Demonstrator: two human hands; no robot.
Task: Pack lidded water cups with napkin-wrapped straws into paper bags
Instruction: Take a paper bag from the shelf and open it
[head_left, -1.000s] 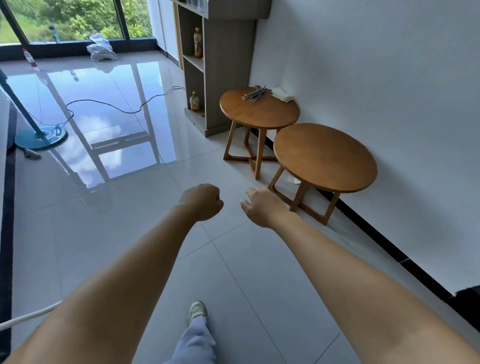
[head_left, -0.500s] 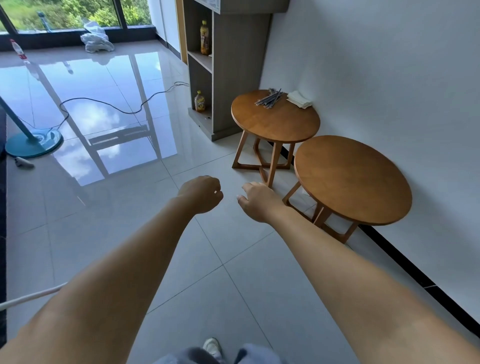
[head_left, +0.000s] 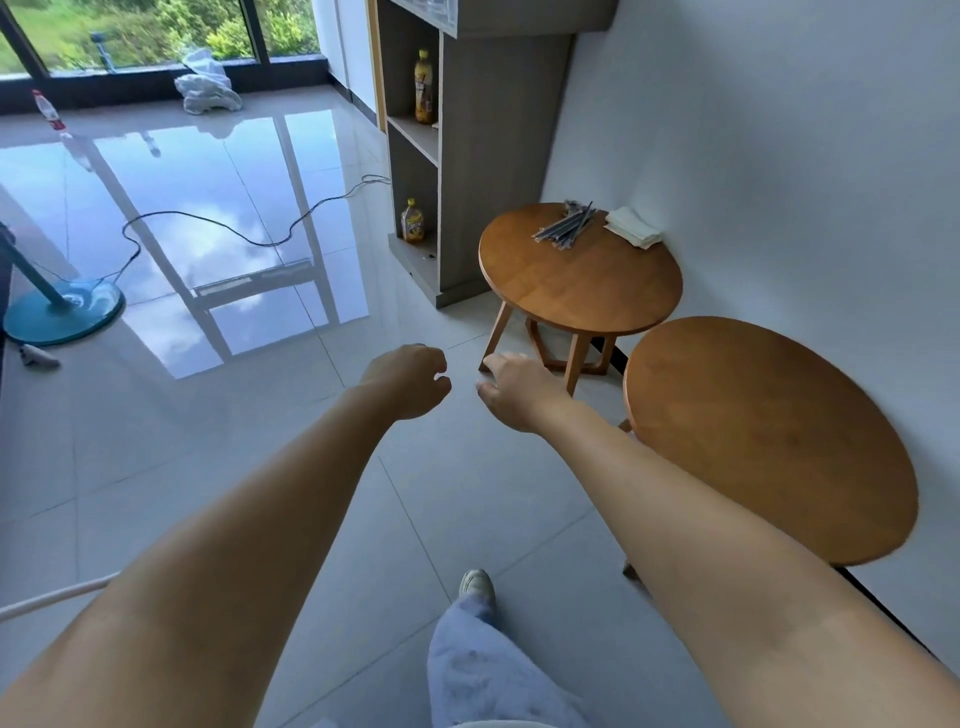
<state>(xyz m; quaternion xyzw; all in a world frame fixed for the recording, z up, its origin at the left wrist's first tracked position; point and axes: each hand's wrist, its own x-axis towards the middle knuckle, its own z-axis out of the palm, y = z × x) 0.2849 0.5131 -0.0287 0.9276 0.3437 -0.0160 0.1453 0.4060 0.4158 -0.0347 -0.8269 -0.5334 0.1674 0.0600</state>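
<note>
- L hand (head_left: 408, 379) out in front over the floor, fingers curled into a loose fist, nothing in it.
- R hand (head_left: 522, 392) just beside it, a small gap between the two; fingers curled under, thumb tip showing, holds nothing as far as can be seen.
- Both forearms bare, stretched fwd from bottom corners of the view.
- Below hands: pale glossy tile floor (head_left: 249, 415); one leg in light trousers (head_left: 483, 670) w/ a pale shoe (head_left: 477, 582) stepping fwd at bottom centre.
- Near round wooden table (head_left: 779, 441) just R of the R forearm, against the white wall (head_left: 779, 156); top is partly hidden by the arm.
- Far round wooden table (head_left: 576, 280) beyond it, rims close together; can't tell if touching.
- Task things on far table: bundle of dark straws (head_left: 566, 228) at the back, stack of white napkins (head_left: 634, 231) just R of them, near the wall. Well apart from both hands.
- Grey shelf unit (head_left: 467, 156) L of far table; a yellow drink bottle (head_left: 424, 88) on a middle shelf, another bottle (head_left: 413, 222) on the bottom one.
- Further L: teal fan base (head_left: 65, 312) w/ slanted pole, black cable (head_left: 234, 228) snaking across floor.
- Back: big window (head_left: 130, 31) w/ greenery, white crumpled bag (head_left: 208, 88) on the floor by it, clear plastic bottle (head_left: 49, 111) w/ red label at far L.
</note>
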